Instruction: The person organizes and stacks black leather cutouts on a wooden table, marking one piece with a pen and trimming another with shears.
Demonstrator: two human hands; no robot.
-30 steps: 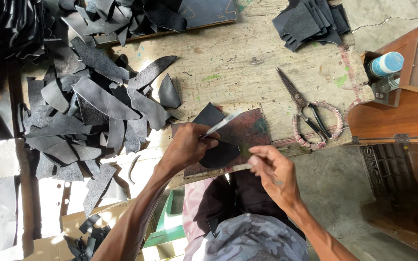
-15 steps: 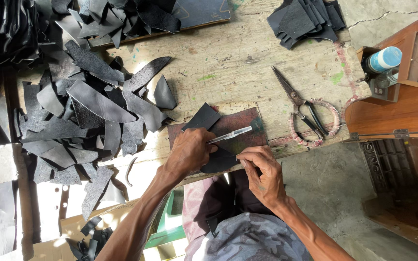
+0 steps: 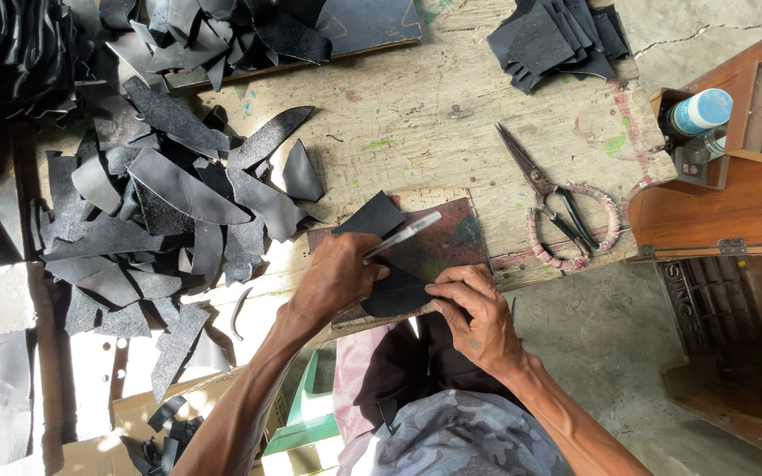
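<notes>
Pen [image 3: 403, 235] gripped in left hand [image 3: 335, 275], right hand [image 3: 473, 308] pinning black leather piece [image 3: 396, 295] at centre frame; piece likely to slip if pressure eases, skewing any mark.

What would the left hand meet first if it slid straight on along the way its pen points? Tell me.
Likely the large metal scissors with cord-wrapped handles. The left hand aims its silver pen up-right over the dark cutting board; depth is uncertain.

My arms were bare to the elbows, no sleeves or gloves. I wore a grey camouflage shirt [image 3: 460, 436]. My hands carried no rings.
</notes>
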